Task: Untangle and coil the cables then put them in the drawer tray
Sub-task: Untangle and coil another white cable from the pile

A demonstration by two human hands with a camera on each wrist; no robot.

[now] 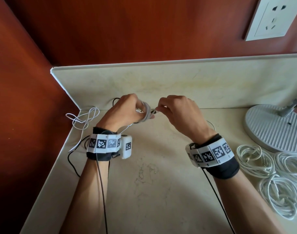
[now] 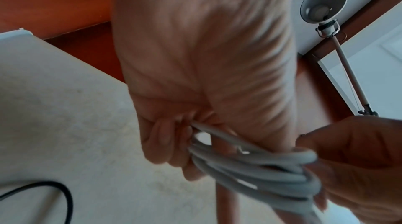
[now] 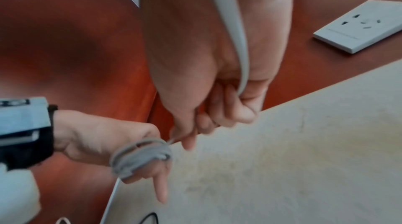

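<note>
A white cable (image 1: pixel 147 114) is wound in several turns round the fingers of my left hand (image 1: pixel 127 109), held above the back of the counter. In the left wrist view the coil (image 2: pixel 256 169) crosses the fingers, which curl onto it. My right hand (image 1: pixel 175 112) pinches the cable's loose end (image 1: pixel 155 112) right beside the coil; in the right wrist view the strand (image 3: pixel 174 140) runs from its fingertips to the coil (image 3: pixel 141 157). A loose white cable (image 1: pixel 83 119) lies tangled at the back left corner with a black cable (image 1: pixel 71 159). No drawer tray is in view.
Three coiled white cables (image 1: pixel 252 159) lie at the right near the counter's front. A lamp's round ribbed base (image 1: pixel 276 127) stands behind them. A wall socket (image 1: pixel 271 19) is on the red wall. The marble counter (image 1: pixel 152 191) ends at a low backsplash.
</note>
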